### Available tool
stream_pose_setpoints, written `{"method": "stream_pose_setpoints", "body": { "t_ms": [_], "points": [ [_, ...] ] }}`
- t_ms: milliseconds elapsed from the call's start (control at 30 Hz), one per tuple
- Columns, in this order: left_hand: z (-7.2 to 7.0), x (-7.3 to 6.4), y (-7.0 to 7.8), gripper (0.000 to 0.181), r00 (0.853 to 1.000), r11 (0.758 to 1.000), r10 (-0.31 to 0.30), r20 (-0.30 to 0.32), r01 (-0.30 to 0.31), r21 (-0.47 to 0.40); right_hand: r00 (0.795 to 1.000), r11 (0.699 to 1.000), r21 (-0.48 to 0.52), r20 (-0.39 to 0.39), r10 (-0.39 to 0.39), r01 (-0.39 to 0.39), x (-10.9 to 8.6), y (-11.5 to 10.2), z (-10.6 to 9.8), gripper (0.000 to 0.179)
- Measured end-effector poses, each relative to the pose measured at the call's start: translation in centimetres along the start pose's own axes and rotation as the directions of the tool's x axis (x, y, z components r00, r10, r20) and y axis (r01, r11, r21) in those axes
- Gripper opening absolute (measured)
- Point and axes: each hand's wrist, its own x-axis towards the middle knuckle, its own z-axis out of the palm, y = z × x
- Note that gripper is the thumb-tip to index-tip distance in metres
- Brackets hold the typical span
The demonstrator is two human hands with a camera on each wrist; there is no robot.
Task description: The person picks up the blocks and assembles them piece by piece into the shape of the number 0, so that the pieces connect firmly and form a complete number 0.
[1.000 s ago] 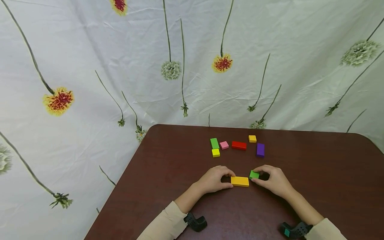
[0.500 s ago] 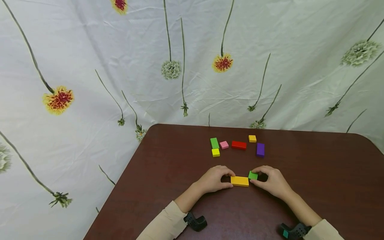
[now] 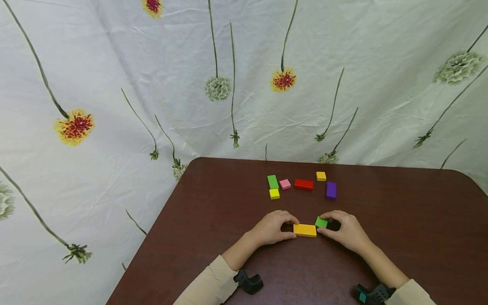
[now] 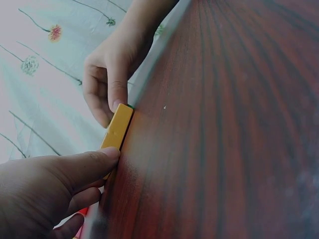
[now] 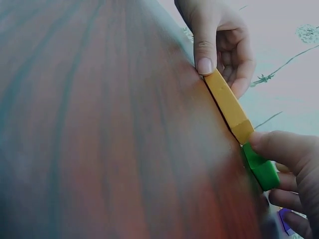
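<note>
Yellow rectangular block (image 3: pixel 305 230) lies on the worktop (image 3: pixel 228 203) between the two hands, a small green block (image 3: pixel 321 222) at its right end, set slightly farther back. Step in hand, as judged: bringing the two blocks end to end; the next move would call for squaring the green one against a steady yellow. Left hand (image 3: pixel 271 228): thumb and fingers pinched on the yellow's left end. Right hand (image 3: pixel 350 228): thumb and fingers clamped on the green block. Full contact between blocks cannot be confirmed.
</note>
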Motion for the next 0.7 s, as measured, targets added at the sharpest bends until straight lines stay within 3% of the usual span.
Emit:
{"method": "stream_pose_setpoints", "body": {
  "t_ms": [133, 333, 700],
  "points": [
    [0.2, 0.0, -0.2, 0.03, 1.0, 1.0, 0.018, -0.007, -0.018, 0.017, 0.996, 0.998, -0.007, -0.061, -0.062, 0.062, -0.3, -0.4, 0.2, 0.034],
    [0.2, 0.1, -0.4, 0.03, 1.0, 1.0, 0.018, -0.006, -0.018, 0.017, 0.971, 0.985, -0.027, -0.168, -0.173, 0.171, -0.5, -1.5, 1.3, 0.024],
    [0.0, 0.0, -0.1, 0.031, 1.0, 1.0, 0.016, -0.005, -0.016, 0.012, 0.952, 0.97, -0.057, -0.186, -0.241, 0.234, -0.3, -1.6, 2.4, 0.02]
  ]
}}
